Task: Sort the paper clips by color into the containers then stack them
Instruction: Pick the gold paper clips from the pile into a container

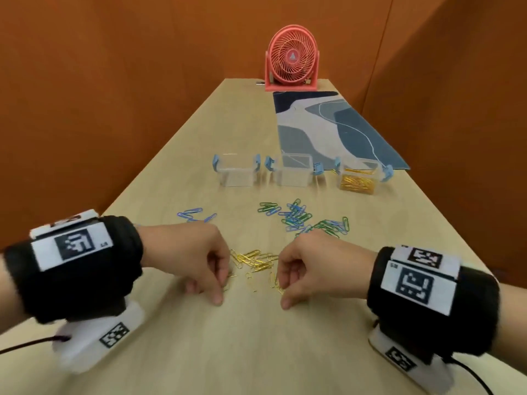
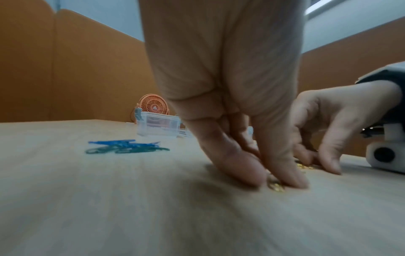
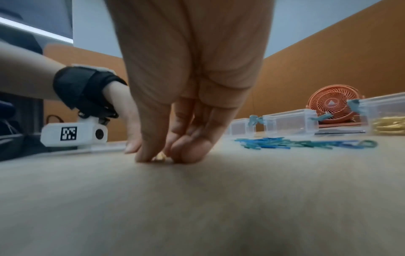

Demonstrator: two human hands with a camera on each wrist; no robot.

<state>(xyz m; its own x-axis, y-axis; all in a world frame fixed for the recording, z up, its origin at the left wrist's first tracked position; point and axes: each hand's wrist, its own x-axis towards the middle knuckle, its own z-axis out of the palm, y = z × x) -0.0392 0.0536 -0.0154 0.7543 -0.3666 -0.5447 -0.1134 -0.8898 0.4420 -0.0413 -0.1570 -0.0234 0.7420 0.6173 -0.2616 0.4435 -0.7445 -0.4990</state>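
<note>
Two hands work the yellow paper clips point(image 1: 254, 262) near the front edge of the bench point(image 1: 256, 352): we have our left hand point(image 1: 196, 260) and right hand point(image 1: 310, 267) on either side of the loose pile, fingers curled down with tips on the wood, pinching at clips. How many each holds we cannot tell. We judge the yellow sorting to be partly done. The next move calls for gathering thin, slippery wire without scattering it, then carrying it to the far right.

Three clear containers point(image 1: 295, 173) stand in a row mid-bench. The right container point(image 1: 360, 179) already holds yellow clips; the left container point(image 1: 237, 173) and the middle one look empty. Blue and green clips point(image 1: 299, 218) lie mixed between the row and our hands.
</note>
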